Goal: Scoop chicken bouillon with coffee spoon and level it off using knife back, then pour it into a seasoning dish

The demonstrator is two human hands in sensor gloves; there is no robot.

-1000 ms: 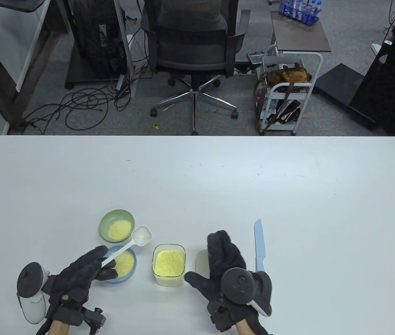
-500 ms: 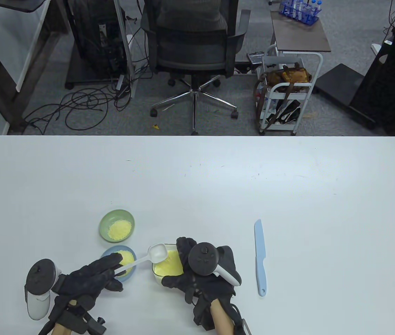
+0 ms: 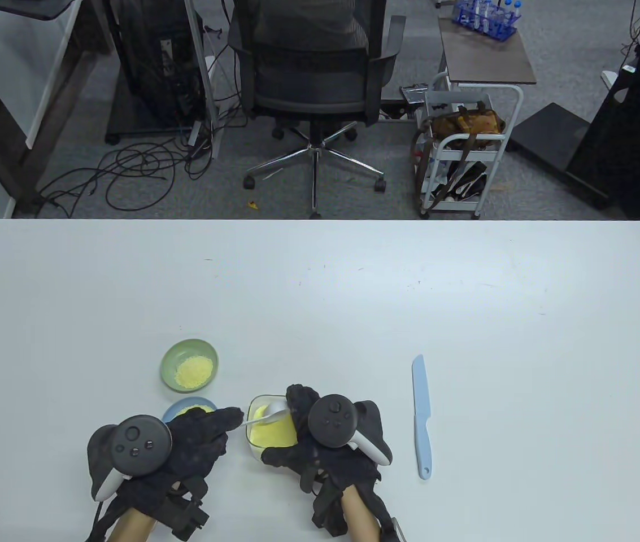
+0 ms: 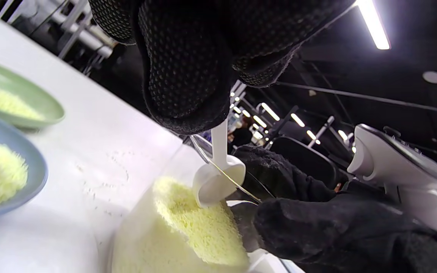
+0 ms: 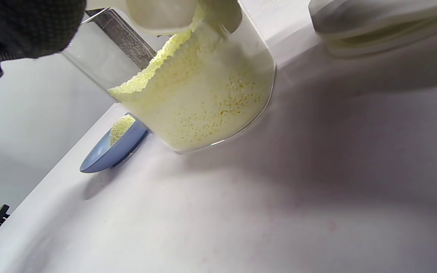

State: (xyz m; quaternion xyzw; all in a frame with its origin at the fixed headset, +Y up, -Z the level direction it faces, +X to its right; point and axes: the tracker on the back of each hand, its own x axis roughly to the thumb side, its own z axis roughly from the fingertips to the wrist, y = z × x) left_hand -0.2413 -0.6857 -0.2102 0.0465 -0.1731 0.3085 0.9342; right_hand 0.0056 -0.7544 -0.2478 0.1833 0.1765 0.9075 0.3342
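My left hand point(image 3: 207, 437) pinches the handle of the white coffee spoon point(image 3: 268, 415). The spoon bowl point(image 4: 214, 182) dips into the yellow bouillon inside the clear container point(image 3: 269, 437). My right hand point(image 3: 320, 446) wraps around that container point(image 5: 199, 94) and tips it toward the left. A blue dish point(image 3: 181, 407) holding bouillon lies just behind my left hand, and a green dish point(image 3: 190, 365) with bouillon sits beyond it. The light blue knife point(image 3: 421, 415) lies on the table to the right, untouched.
A pale lid point(image 5: 385, 26) lies right of the container, under my right hand. Small grains are scattered on the white table point(image 4: 104, 167) between the dishes and the container. An office chair point(image 3: 314, 73) and a cart point(image 3: 466, 141) stand beyond the table's far edge.
The right hand moved left from beside the knife and gripped the container. The left hand swung the spoon from over the dishes to the right and lowered its bowl into the bouillon.
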